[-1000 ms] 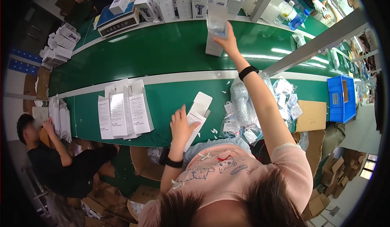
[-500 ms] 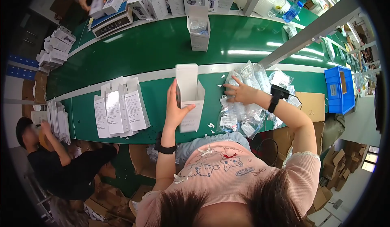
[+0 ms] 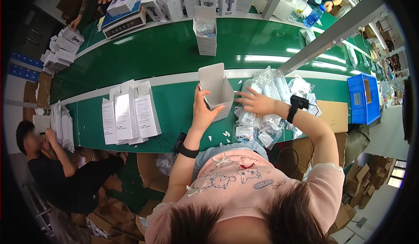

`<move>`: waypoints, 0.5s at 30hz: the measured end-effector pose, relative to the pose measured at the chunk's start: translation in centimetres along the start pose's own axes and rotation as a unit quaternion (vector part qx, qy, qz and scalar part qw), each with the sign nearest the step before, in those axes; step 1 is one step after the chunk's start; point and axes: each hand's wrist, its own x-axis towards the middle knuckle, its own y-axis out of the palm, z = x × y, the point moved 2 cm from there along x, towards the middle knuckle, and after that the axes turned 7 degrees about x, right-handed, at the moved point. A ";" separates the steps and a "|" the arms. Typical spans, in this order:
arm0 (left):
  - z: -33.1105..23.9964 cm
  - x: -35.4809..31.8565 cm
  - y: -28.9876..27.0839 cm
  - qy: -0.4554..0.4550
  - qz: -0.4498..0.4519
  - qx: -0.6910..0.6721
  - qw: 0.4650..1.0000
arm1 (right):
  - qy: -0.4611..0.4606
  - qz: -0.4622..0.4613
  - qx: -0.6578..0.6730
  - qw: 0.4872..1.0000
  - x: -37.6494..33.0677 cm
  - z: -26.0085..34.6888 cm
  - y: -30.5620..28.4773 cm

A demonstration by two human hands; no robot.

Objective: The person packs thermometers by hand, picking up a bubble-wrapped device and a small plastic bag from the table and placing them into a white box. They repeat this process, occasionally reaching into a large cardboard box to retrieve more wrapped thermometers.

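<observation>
White carton [image 3: 216, 92] at frame centre stood open and empty, gripped by left hand [image 3: 203, 111]; right hand [image 3: 257, 102], fingers spread, touched bagged parts [image 3: 266, 113], none yet loaded.

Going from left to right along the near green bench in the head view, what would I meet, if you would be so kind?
Stack of white sheets → flat white box blanks → left hand holding an open white box → right hand on the pile of clear plastic bags → blue bin.
</observation>
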 end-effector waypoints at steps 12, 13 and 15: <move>-0.6 -2.4 1.3 0.024 -0.030 0.034 0.999 | 0.252 -0.758 0.337 0.498 -3.6 2.4 -8.3; -0.6 -2.6 1.6 0.020 -0.038 0.011 0.999 | 0.227 -0.767 0.395 0.452 -3.7 2.9 -9.0; -0.2 -3.1 2.2 0.008 -0.057 -0.031 0.998 | 0.171 -0.769 0.506 0.351 -3.0 3.8 -9.8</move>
